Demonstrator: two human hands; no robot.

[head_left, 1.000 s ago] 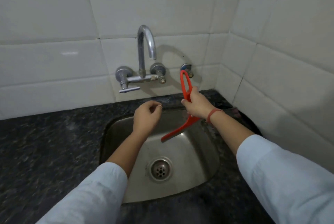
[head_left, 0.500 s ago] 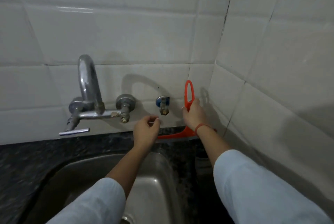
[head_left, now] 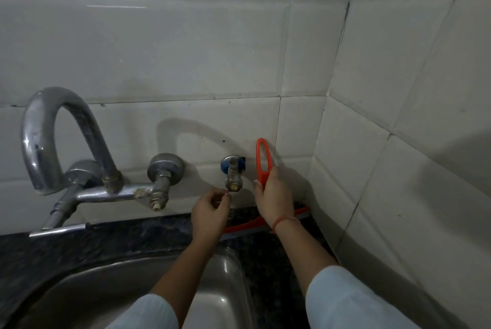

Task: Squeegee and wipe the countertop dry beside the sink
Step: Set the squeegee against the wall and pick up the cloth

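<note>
An orange squeegee (head_left: 262, 161) stands with its loop handle up against the tiled wall. Its grey-edged blade (head_left: 300, 215) rests on the dark speckled countertop (head_left: 138, 235) in the back right corner, behind the sink (head_left: 228, 270). My right hand (head_left: 273, 198) grips the handle low down. My left hand (head_left: 210, 211) hovers just left of it, above the counter, fingers curled loosely with fingertips pinched and nothing held.
A curved chrome faucet (head_left: 53, 132) with two valves juts from the wall at the left. A small brass tap (head_left: 233, 177) projects right above my left hand. White tiled walls (head_left: 398, 142) meet in a corner at the right.
The squeegee went from above the sink basin to the counter strip by the back wall, blade now down on the stone. My view has moved closer and to the right.
</note>
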